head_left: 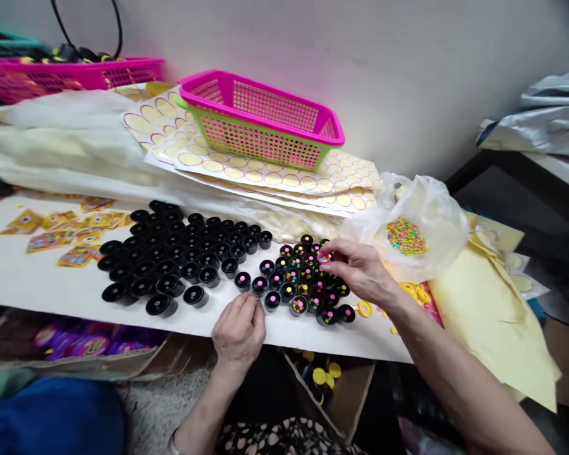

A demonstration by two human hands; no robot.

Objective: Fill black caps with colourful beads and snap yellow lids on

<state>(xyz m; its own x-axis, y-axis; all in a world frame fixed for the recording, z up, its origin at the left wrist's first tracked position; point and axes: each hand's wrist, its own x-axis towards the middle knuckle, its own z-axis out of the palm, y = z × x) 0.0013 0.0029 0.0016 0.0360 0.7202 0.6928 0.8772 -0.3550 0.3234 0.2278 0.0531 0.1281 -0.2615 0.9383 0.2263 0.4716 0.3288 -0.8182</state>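
Many small black cups [180, 259] stand in rows on a white table [38, 284]. Those at the right [308, 281] hold coloured candy beads, those at the left look empty. My right hand [360, 268] hovers over the filled cups with its fingertips pinched on a few coloured beads [324, 258]. My left hand [239, 332] rests at the table's front edge, fingers curled, its fingertips touching a black cup [258, 286] in the front row. A clear plastic bag [415, 221] with a heap of coloured beads [406, 236] lies just right of my right hand.
A pink and green basket [260, 117] sits on sheets of round stickers [265, 174] at the back. Small yellow printed cards [66, 230] lie at the left. Yellow rings [365, 308] and yellow paper [493, 316] lie at the right. An open box [332, 379] stands below the table edge.
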